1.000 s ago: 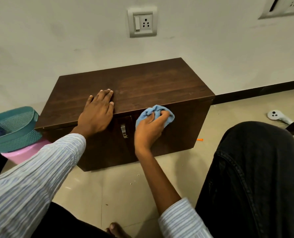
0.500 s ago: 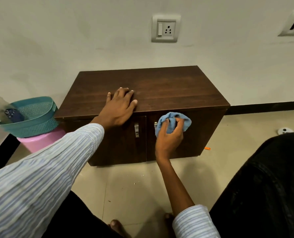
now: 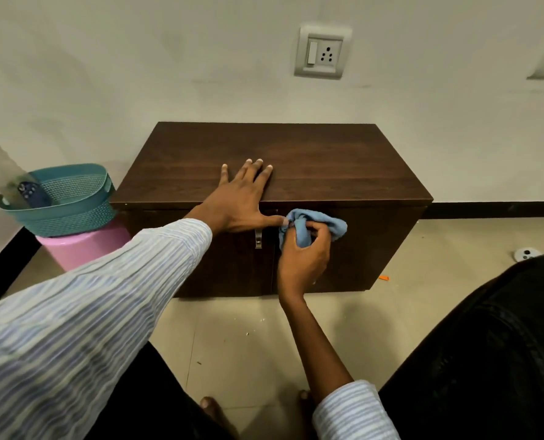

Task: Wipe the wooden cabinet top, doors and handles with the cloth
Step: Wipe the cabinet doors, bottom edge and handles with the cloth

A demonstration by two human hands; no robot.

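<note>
The right hand's (image 3: 302, 252) fingers are curled tight around the blue cloth (image 3: 315, 225), bunching it against the top of the right door, just beside the centre seam. The left hand (image 3: 242, 198) lies flat with fingers spread on the cabinet (image 3: 296, 160) top's front edge, thumb reaching down to touch the cloth. The left door's metal handle (image 3: 258, 239) hangs bare below that thumb

right hand (image 3: 302, 252) and cloth (image 3: 315, 227) shifted onto right door handle, bunched tighter
</note>
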